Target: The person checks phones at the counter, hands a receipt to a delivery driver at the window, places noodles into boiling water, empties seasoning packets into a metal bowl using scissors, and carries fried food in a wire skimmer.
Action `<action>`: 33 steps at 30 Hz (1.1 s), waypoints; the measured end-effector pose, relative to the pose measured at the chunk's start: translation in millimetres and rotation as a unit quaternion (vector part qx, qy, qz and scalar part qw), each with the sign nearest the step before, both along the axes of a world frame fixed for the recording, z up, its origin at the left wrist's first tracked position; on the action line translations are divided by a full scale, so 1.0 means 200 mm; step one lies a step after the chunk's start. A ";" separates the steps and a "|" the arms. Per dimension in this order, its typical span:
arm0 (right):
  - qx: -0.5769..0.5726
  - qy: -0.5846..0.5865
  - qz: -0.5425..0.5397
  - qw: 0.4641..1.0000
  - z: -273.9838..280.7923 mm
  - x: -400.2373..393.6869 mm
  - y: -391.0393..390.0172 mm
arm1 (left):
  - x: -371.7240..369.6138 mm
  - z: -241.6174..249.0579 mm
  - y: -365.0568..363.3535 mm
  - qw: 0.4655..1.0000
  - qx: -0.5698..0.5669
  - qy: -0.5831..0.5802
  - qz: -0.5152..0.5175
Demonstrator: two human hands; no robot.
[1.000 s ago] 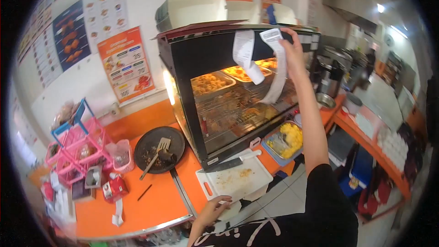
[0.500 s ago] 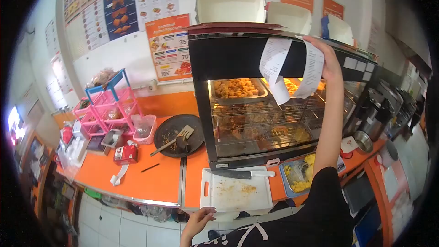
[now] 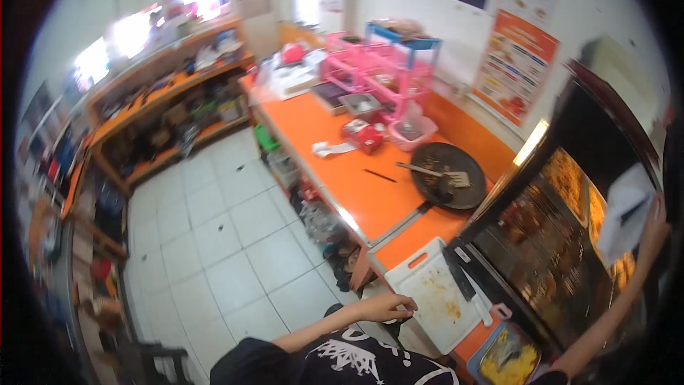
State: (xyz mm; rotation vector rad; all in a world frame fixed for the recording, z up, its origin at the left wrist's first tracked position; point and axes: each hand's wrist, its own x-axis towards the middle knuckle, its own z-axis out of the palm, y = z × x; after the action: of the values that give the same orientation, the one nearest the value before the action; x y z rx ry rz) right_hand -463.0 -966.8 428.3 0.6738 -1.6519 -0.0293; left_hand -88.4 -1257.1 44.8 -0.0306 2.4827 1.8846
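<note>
Curled white paper (image 3: 615,230), held in the right hand (image 3: 656,227) at three o'clock, could be torn by tugging; left hand (image 3: 387,308) left empty.

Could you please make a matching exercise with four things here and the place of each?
1. Spatula
2. Knife
3. Thin dark stick
4. White paper

A. On the orange counter
B. In the right hand
C. On the white board
D. In the black pan

Pairs: 1-D, 2-C, 3-A, 4-B.
</note>
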 end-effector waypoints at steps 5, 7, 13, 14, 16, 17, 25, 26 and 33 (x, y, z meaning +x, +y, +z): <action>-0.114 -0.108 0.091 0.983 -0.06 0.16 -0.10 | 0.02 0.11 0.00 0.999 -0.036 -0.024 -0.013; -0.153 -0.141 0.115 0.971 -0.06 0.18 -0.11 | 0.00 0.06 0.01 1.000 -0.018 -0.013 -0.014; -0.179 -0.123 0.128 0.968 -0.07 0.07 -0.09 | 0.07 0.06 -0.04 1.000 -0.013 -0.004 0.001; -0.094 0.043 0.095 0.990 -0.12 -0.02 -0.04 | 0.10 0.04 -0.05 0.999 -0.032 0.008 0.020; -0.084 0.005 0.070 0.994 -0.13 -0.10 0.03 | 0.19 0.00 -0.04 0.998 -0.043 0.025 0.049; -0.046 0.114 0.027 0.992 -0.13 -0.18 0.07 | 0.25 -0.02 -0.06 0.996 -0.035 0.021 0.073; -0.203 -0.133 0.551 0.799 -0.64 1.15 -0.97 | 0.97 -0.09 0.04 0.968 -0.046 -0.013 0.246; -0.148 -0.217 0.632 0.729 -0.83 1.47 -1.16 | 1.12 -0.08 0.07 0.958 -0.053 -0.007 0.281; 0.548 -0.455 0.627 0.314 -2.26 3.53 -1.36 | 2.42 -0.12 0.85 0.826 -0.032 -0.061 0.560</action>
State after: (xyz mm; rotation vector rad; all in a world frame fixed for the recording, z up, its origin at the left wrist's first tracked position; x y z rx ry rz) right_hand 243.3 -1238.0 -24.7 3.4672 -1.2454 0.4974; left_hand 395.1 -1087.1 20.3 -1.8971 2.5928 1.8548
